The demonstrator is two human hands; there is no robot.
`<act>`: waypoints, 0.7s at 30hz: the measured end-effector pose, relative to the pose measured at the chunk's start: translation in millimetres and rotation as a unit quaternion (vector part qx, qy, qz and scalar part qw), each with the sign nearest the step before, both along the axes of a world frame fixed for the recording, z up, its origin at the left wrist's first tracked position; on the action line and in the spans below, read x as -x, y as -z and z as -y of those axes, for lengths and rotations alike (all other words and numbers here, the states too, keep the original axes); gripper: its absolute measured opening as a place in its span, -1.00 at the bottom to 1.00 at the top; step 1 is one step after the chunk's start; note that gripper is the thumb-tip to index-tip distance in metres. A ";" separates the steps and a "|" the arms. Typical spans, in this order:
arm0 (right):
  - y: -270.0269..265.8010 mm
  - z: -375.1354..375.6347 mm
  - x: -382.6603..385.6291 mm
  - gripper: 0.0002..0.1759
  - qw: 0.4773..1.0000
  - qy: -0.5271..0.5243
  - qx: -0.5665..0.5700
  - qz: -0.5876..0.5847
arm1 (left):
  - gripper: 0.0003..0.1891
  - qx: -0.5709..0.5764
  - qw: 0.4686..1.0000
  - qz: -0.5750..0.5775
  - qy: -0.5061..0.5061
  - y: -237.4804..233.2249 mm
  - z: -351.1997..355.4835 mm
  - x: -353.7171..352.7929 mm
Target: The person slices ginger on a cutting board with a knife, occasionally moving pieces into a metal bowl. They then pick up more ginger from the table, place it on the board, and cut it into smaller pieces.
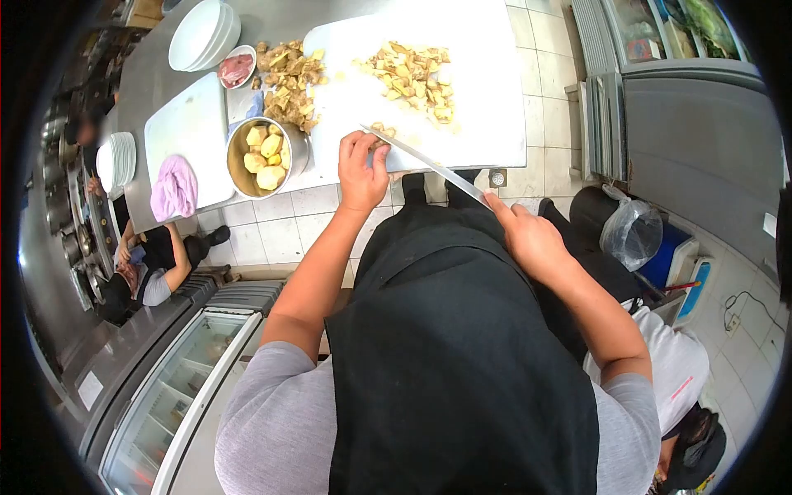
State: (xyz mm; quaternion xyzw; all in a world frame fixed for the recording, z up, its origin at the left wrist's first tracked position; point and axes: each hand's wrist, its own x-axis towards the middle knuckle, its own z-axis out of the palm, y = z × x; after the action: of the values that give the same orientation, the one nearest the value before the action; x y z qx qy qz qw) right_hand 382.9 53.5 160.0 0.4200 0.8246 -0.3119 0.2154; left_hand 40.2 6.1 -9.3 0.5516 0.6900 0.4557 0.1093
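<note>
My right hand [532, 238] is closed around the handle of a long kitchen knife [433, 167], its blade pointing left over the front of the white cutting board [487, 124]. My left hand [361, 175] is at the board's front edge, fingers curled by the knife tip over a small brown-skinned piece that looks like ginger, mostly hidden. A few small slices [384, 130] lie beside the blade. Farther back on the board are chopped yellow-brown pieces [417, 78]. A heap of knobbly brown ginger-like pieces [289, 82] covers its left edge.
Left of the board stand a metal pot [299, 148] of peeled potatoes [271, 148], a small dish of raw meat [237, 68], white bowls [202, 37], a second board [194, 115] with a pink cloth [174, 188], and stacked plates [117, 161]. Other people are at left and lower right.
</note>
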 end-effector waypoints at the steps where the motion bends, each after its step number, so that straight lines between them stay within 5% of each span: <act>1: -1.1 -0.7 0.3 -0.11 1.000 0.001 0.001 0.000 | -0.77 0.001 1.000 0.000 0.001 -0.1 0.5 0.6; 10: 23.0 -19.5 36.9 -0.21 1.000 0.006 0.017 -0.003 | -0.73 0.009 1.000 0.005 0.016 -2.5 0.5 3.3; 15: 63.7 -38.9 77.6 -0.21 0.994 -0.011 0.035 -0.102 | -0.72 -0.029 0.999 -0.023 0.032 -0.4 4.2 1.9; 19: 62.1 -34.8 63.8 -0.14 0.986 0.013 0.000 -0.165 | -0.71 -0.048 0.997 -0.066 0.012 -4.5 5.9 6.2; 21: 33.1 -32.3 53.3 -0.12 0.994 0.015 0.003 -0.104 | -0.71 -0.022 1.000 0.000 0.009 -3.3 6.1 2.6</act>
State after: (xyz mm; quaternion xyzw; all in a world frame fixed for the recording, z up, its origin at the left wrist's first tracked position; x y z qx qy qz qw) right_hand 329.6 85.7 126.9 0.3964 0.8355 -0.3595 0.1247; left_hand 37.6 0.0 -6.0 0.5596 0.6749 0.4702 0.1011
